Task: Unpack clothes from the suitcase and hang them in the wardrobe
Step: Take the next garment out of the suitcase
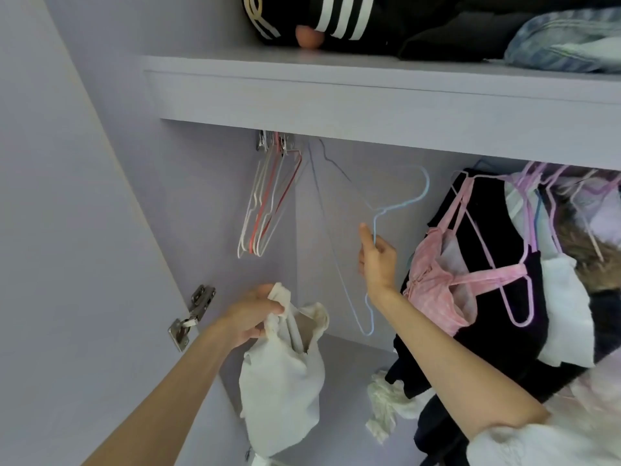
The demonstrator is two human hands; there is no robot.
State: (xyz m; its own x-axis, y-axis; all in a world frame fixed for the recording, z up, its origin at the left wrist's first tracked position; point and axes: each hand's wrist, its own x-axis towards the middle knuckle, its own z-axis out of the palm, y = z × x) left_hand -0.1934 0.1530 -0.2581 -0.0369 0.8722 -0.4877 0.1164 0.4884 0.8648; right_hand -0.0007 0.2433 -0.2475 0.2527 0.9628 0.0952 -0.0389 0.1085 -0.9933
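I look into a lilac wardrobe (100,163). My left hand (252,314) grips the top of a cream-white garment (282,381) that hangs down from it, low in the middle. My right hand (376,260) pinches a light blue wire hanger (400,210) by one side, holding it tilted below the shelf and off the rail. Several bare white and red hangers (265,196) hang bunched at the rail's left end. The suitcase is out of view.
On the right hang several clothes: a pink top (437,280), black garments (497,230) and white ones. The shelf (336,89) above holds a black striped garment (336,18) and jeans (564,38). A metal door hinge (191,317) sits at lower left. Crumpled white cloth (386,408) lies on the floor.
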